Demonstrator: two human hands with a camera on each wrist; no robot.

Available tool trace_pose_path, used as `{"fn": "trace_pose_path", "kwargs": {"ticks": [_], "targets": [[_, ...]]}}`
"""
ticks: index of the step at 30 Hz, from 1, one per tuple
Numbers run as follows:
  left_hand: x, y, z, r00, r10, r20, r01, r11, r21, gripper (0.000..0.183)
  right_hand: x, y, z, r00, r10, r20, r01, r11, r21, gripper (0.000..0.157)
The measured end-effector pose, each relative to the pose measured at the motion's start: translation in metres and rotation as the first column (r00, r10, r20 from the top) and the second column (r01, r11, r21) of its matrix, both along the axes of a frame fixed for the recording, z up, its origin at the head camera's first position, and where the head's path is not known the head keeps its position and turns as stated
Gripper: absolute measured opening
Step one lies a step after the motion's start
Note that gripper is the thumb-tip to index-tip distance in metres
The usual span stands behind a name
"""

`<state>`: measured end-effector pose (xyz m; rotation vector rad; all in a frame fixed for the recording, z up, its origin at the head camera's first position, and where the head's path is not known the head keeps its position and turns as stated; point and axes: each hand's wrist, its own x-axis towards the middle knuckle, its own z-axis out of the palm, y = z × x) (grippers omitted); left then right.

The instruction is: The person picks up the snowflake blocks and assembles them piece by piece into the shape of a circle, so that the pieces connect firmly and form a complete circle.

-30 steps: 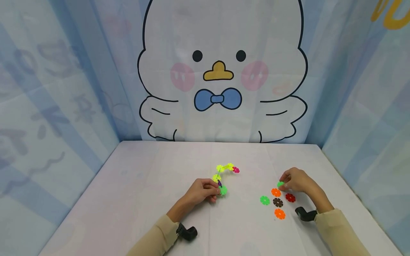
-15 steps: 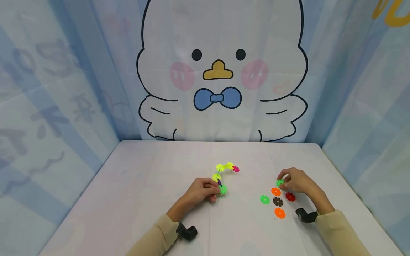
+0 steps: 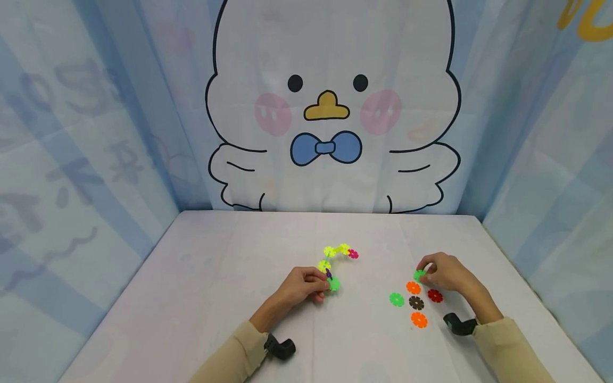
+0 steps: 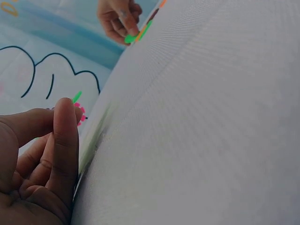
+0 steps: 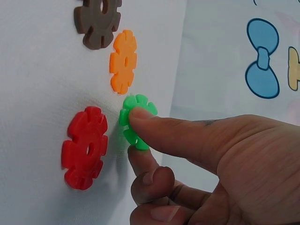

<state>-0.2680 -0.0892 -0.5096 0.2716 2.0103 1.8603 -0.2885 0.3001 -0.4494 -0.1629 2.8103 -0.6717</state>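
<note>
My left hand (image 3: 303, 286) pinches the green snowflake disc (image 3: 334, 284) at the near end of a joined chain. Beyond that disc the chain runs through a purple disc (image 3: 328, 274) and several yellow discs (image 3: 329, 251) to a pink disc (image 3: 353, 254). On the right, my right hand (image 3: 444, 272) pinches a loose green snowflake disc (image 5: 137, 136) between thumb and fingers, just above the table. Close below it in the head view lie an orange disc (image 3: 413, 288) and a red disc (image 5: 86, 148). In the left wrist view, the thumb mostly hides the held disc.
A brown disc (image 3: 416, 303), another green disc (image 3: 396, 299) and a second orange disc (image 3: 419, 319) lie flat on the white table (image 3: 230, 255). A printed cloth (image 3: 330, 186) with a cartoon bird hangs behind the table's back edge.
My right hand has raised and turned the loose green disc slightly, so more of its face shows. The left hand and chain stay in place.
</note>
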Motion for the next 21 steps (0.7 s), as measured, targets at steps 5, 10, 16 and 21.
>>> {"fn": "trace_pose_path", "kwargs": {"ticks": [5,10,16,21], "targets": [[0.000,0.000,0.000,1.000,0.003,0.005,-0.003,1.000,0.000,0.019,0.001,0.001,0.001,1.000,0.028,-0.011,-0.028,0.999,-0.020,0.019],[0.001,-0.001,0.000,1.000,0.005,0.005,-0.005,1.000,-0.004,0.019,0.003,-0.007,0.003,0.998,0.050,-0.039,-0.053,0.996,-0.074,0.019],[0.000,-0.001,-0.002,1.000,0.008,0.004,-0.008,1.000,-0.004,0.019,0.006,-0.030,0.000,0.995,0.098,-0.015,-0.098,0.971,-0.217,0.021],[0.000,-0.001,-0.002,1.000,0.011,0.005,-0.011,1.000,-0.001,0.019,0.006,-0.056,-0.006,0.982,0.189,0.010,-0.174,0.923,-0.342,0.023]]}}
